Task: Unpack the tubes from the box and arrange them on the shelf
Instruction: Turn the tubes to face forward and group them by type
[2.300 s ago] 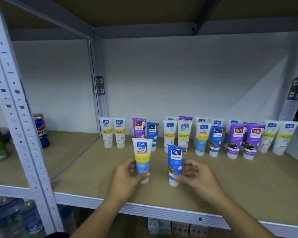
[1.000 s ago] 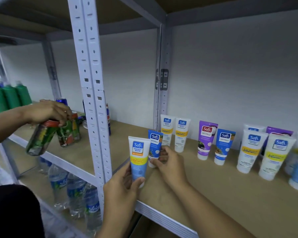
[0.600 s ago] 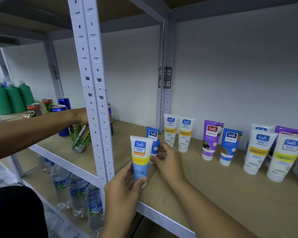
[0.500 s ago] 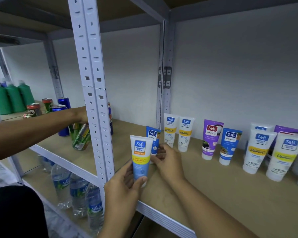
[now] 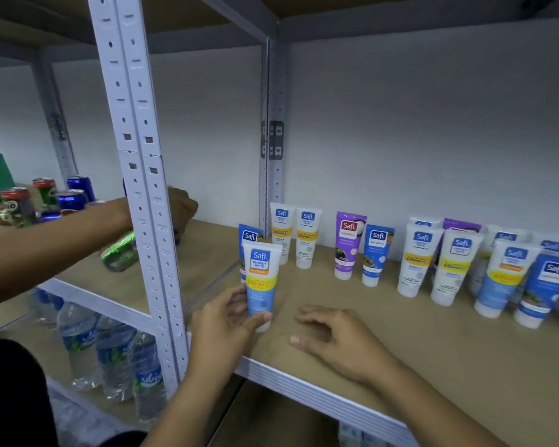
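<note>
The right hand (image 5: 333,341) rests loose-fingered on the shelf (image 5: 384,343) just right of the left hand (image 5: 221,321), which pinches an upright white-and-blue tube (image 5: 260,282), a blue tube (image 5: 248,240) standing just behind it.

Readable labels on shelf stock

Held tube (image 5: 260,282): "Safi", "PERFECT WHITE", "Vitamin C". Purple tube (image 5: 347,245): "Safi", "NATURALS". Blue tube (image 5: 375,253): "Safi", "NATURALS". White tubes (image 5: 417,258): "Safi", "Vitamin C"; smaller print illegible. Water bottle (image 5: 147,375): partial script, unclear. Can (image 5: 13,206): letters "LO".
</note>
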### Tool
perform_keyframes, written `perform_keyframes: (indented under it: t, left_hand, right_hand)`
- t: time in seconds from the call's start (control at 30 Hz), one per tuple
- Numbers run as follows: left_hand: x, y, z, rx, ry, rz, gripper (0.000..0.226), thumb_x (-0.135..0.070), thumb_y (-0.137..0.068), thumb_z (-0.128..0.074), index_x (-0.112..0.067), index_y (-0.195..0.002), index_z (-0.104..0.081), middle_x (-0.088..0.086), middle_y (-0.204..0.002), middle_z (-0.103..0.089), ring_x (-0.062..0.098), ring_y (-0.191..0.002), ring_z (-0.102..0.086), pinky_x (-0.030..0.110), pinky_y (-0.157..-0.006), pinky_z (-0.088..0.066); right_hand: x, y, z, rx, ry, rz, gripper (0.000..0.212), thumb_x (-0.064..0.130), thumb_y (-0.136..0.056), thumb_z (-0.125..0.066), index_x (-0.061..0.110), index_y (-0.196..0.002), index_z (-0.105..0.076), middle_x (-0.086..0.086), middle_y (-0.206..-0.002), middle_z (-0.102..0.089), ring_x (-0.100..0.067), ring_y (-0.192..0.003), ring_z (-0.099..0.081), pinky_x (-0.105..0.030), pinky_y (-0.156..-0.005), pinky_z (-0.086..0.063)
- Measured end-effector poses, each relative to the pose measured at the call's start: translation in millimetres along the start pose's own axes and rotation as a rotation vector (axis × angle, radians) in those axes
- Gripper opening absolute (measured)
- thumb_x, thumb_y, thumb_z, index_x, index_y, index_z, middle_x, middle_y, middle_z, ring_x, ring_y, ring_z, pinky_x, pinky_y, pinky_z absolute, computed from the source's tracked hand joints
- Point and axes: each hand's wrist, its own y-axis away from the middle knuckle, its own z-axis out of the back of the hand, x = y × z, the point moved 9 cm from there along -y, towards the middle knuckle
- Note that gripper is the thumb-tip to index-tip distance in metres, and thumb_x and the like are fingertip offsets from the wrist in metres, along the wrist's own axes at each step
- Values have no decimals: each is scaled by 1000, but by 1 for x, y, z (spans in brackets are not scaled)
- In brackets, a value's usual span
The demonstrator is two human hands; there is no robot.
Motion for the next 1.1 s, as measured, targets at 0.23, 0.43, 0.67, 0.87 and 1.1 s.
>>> perform_keyframes:
  t: [0.23,0.43,0.67,0.87,1.1]
  left_hand:
    - [-8,10,-43,73,-35,-18,50,-14,-65,-90,-24,-109,-69,-11,-97,-75,-1,-88,-71,29,-86,-58]
    - [-21,10,-80,111,-42,-37,46,-11,-66,-89,-17,-106,-67,-12,-92,-72,-10,-79,-67,3,-71,-49]
    - [-10,-9,-113,192,-11,27,44,-13,-71,-86,-8,-111,-69,1,-98,-76,6,-89,-72,31,-87,-59]
    - [-5,-21,-128,218,38,44,48,-10,-73,-83,-9,-118,-66,2,-104,-75,11,-96,-72,40,-93,-57]
    - [-6,-26,-134,220,63,30,41,-6,-73,-83,-13,-111,-67,-1,-102,-75,8,-94,-72,36,-91,-58]
  right_hand:
    - [0,59,21,86,115,55,75,69,-77,-64,34,-142,-49,15,-154,-37,10,-141,-23,-12,-117,-14]
    - [-1,86,26,129,239,76,79,67,-82,-59,30,-148,-39,13,-158,-28,7,-143,-16,-7,-114,-4]
    - [5,92,27,108,320,103,75,65,-89,-51,26,-151,-36,10,-159,-27,1,-147,-17,-2,-109,6]
    - [9,92,28,116,301,132,90,75,-78,-34,22,-151,-36,9,-159,-29,1,-146,-16,-2,-107,8]
    - [2,90,25,103,291,113,83,72,-84,-41,24,-151,-34,11,-160,-25,1,-148,-12,-4,-110,8]
